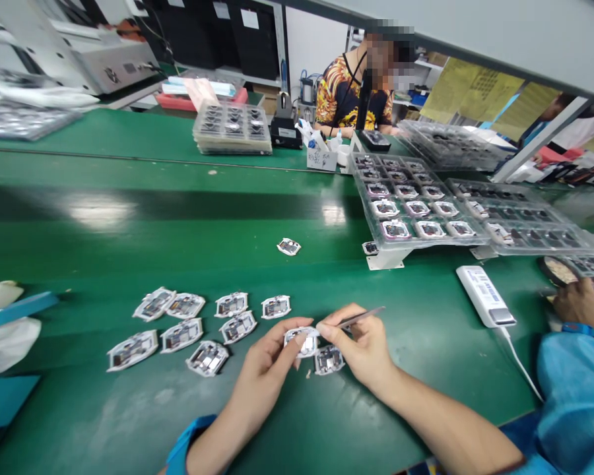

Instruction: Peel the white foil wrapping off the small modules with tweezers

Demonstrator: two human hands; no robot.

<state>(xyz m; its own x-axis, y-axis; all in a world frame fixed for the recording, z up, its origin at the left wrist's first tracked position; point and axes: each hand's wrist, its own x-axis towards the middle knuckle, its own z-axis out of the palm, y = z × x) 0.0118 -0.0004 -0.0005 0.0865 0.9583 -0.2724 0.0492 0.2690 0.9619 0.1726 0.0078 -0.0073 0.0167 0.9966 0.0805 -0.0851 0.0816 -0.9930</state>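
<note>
White-framed circuit module [301,342] pinched in left fingers [290,333], right fingers [339,336] closed on tweezers [363,317] at its edge.

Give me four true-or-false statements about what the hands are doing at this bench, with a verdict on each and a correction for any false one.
1. The right hand holds metal tweezers. True.
2. The left hand is empty. False: it holds a white-framed circuit module.
3. The second circuit module beside the right hand stands on its edge. False: it lies flat on the green bench mat.
4. A white cable runs from the white labelled box to the right of the hands. True.
</note>
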